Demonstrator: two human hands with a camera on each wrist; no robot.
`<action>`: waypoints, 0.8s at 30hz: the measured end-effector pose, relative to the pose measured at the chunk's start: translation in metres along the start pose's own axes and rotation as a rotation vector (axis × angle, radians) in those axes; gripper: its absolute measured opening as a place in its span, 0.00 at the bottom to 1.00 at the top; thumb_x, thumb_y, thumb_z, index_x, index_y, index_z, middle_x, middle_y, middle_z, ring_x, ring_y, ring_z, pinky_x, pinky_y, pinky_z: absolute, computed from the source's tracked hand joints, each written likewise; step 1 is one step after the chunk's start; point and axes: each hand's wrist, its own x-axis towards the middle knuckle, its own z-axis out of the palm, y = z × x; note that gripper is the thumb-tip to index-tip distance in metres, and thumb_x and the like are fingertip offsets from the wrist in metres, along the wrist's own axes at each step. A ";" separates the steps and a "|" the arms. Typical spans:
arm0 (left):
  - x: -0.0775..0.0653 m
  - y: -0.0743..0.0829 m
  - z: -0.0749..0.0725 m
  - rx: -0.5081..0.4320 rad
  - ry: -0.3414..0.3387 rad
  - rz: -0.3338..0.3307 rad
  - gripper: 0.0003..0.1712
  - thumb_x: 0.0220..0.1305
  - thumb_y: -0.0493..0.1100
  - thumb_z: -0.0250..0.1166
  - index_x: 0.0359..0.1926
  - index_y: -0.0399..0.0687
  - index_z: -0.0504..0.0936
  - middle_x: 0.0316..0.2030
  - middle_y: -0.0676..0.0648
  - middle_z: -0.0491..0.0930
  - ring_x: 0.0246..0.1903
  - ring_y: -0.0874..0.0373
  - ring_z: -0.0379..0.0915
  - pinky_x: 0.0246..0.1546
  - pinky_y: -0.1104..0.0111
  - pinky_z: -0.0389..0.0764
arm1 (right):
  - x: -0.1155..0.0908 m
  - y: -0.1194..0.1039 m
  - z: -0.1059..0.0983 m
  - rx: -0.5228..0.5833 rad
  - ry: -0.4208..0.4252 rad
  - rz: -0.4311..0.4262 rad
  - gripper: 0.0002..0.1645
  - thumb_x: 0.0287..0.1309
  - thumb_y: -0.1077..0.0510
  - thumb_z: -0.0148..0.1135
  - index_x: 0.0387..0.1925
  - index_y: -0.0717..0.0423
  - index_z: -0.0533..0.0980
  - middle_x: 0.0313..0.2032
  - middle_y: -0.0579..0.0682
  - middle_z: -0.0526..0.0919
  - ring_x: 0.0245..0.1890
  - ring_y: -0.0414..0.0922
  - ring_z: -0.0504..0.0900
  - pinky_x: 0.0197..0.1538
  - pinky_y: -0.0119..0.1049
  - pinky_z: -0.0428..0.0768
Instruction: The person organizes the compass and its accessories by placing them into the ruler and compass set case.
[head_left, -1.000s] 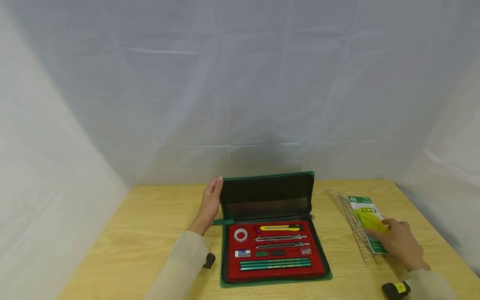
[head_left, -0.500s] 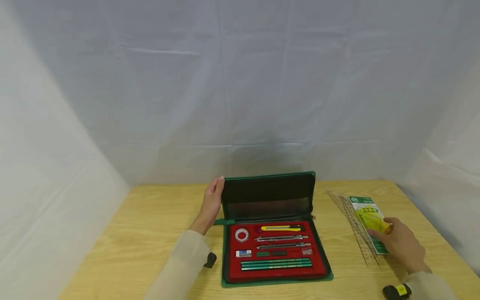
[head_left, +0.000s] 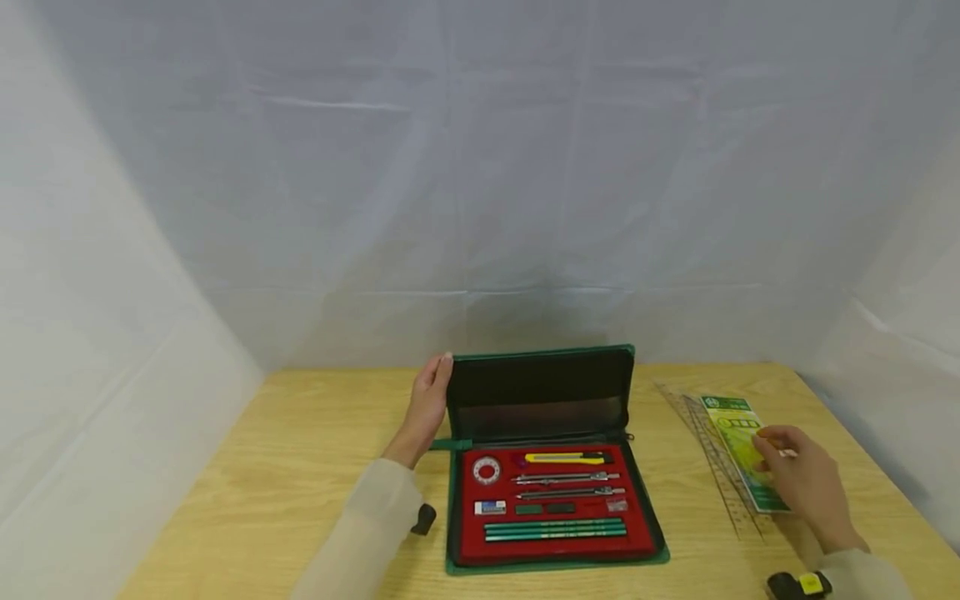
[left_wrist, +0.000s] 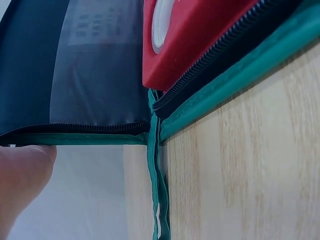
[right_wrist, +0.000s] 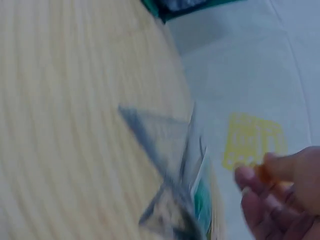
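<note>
In the head view my left hand [head_left: 429, 400] grips the left edge of the lid [head_left: 540, 392] of a green zip case, holding it upright. The thumb shows on the lid's edge in the left wrist view. Over a green-and-white printed packet [head_left: 767, 498] at the right, my right hand [head_left: 806, 479] pinches a translucent yellow template [right_wrist: 255, 140] between thumb and fingertips. In the right wrist view the template appears raised off the packet. Clear set squares [head_left: 708, 458] lie beside and partly under the packet.
The case's red tray [head_left: 555, 552] holds a yellow cutter [head_left: 564, 457], a white ring [head_left: 486, 471], two metal compasses [head_left: 568, 478], an eraser [head_left: 491, 507], small dark blocks and green pencils [head_left: 555, 530]. White sheeting [head_left: 480, 183] surrounds the wooden table [head_left: 300, 467].
My right hand has lifted the yellow template from the packet and turned a little, so more of the packet shows. The left hand still holds the lid in the same way.
</note>
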 end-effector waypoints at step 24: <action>-0.012 0.020 0.001 -0.038 -0.042 0.022 0.21 0.69 0.52 0.44 0.35 0.36 0.67 0.32 0.42 0.60 0.40 0.52 0.57 0.46 0.62 0.60 | 0.020 -0.104 0.055 0.208 0.072 -0.467 0.11 0.57 0.54 0.57 0.42 0.45 0.79 0.43 0.50 0.81 0.41 0.38 0.77 0.27 0.32 0.77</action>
